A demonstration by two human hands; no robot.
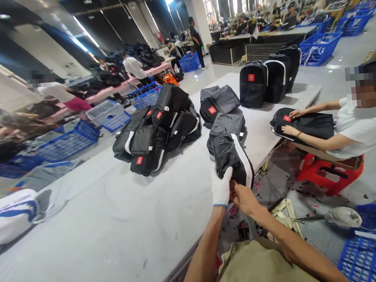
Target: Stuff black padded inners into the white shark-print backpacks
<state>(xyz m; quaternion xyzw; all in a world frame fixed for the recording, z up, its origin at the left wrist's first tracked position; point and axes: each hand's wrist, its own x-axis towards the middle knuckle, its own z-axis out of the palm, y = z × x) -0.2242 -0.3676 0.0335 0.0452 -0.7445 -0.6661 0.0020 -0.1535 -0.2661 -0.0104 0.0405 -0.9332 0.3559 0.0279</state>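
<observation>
My left hand [221, 187], in a white glove, grips the near lower edge of a black backpack with a white stripe [233, 156] that lies at the edge of the long grey table [116, 225]. My right hand [243, 197], bare, pinches the same bag's lower edge just right of the glove. Behind it lies a second flat black bag [227, 124]. A pile of black backpacks with red labels [156, 128] sits to the left on the table.
A seated person in a white shirt [359, 123] presses both hands on a black bag [304, 123] at the table's right edge, above a red stool [330, 171]. Upright backpacks [269, 78] stand farther back. Blue crates [369, 257] sit on the floor at right.
</observation>
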